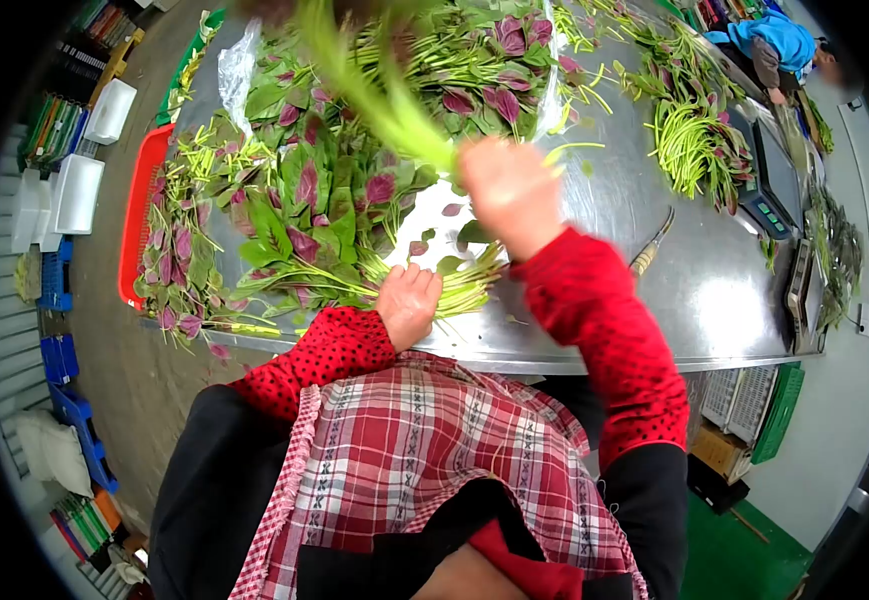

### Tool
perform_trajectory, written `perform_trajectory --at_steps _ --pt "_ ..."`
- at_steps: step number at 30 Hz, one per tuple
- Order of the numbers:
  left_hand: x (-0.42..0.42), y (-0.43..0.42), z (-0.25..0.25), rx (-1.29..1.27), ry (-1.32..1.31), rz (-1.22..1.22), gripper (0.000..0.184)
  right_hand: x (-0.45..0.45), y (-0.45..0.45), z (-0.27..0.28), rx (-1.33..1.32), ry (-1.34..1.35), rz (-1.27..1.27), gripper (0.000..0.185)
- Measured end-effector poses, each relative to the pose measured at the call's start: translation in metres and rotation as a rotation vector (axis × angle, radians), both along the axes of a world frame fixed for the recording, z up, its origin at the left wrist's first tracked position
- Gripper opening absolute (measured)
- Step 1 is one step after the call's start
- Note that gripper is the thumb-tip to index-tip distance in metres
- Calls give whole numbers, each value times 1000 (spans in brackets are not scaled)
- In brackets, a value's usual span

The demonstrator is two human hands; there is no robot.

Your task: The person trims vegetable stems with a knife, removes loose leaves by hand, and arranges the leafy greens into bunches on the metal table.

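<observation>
My right hand [511,195] is closed around the stems of a bunch of amaranth greens [379,105], raised over the table and blurred by motion. Lower down, my left hand [409,302] is wrapped over another bunch of amaranth [469,285] lying near the table's front edge. Its pale green stem ends point right, its leaves left. Behind both hands spreads a heap of loose amaranth [324,195] with green and purple leaves. A bare white patch [439,222] shows between the hands.
A knife [651,245] with a pale handle lies on the metal table [614,310]. More amaranth [689,145] and a scale [766,190] stand to the right. A red crate [136,215] borders the left side. A person in blue [779,45] is at the far right.
</observation>
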State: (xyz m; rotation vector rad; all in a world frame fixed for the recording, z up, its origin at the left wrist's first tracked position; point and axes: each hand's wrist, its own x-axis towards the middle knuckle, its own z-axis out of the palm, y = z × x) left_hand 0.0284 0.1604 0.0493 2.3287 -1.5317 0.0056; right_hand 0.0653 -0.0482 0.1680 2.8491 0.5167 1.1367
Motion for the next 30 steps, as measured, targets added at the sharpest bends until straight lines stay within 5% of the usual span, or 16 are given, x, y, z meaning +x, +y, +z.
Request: perform_trajectory --at_steps 3,5,8,13,15,17,19,21,24,27,30 --pt "-4 0 -10 -38 -49 20 46 -33 21 -109 -32 566 3 16" --pt "-5 2 -7 -30 -36 32 44 -46 18 -122 252 1017 -30 25" --pt "-5 1 -9 -66 -60 2 50 -43 1 -124 577 1112 84 38" --pt "3 -8 -1 -232 -65 74 80 -56 12 -141 604 1290 160 38" --pt "12 -16 10 15 31 -2 67 -62 -9 -136 552 983 223 32" --pt "17 -18 6 79 110 -45 70 -69 -33 -96 1220 825 -158 25" --pt "19 -19 -1 136 84 -71 83 -83 -65 -120 1353 492 -222 28" --pt "21 -21 1 62 40 -98 81 -94 -33 -133 1330 421 -336 30" --pt "20 -22 0 121 130 -104 77 -94 39 -152 1241 463 -143 26" --pt "18 -22 -2 125 143 -80 75 -94 22 -139 1645 580 -111 32" --pt "15 -27 3 103 110 -55 73 -90 -18 -98 1735 499 -293 38"
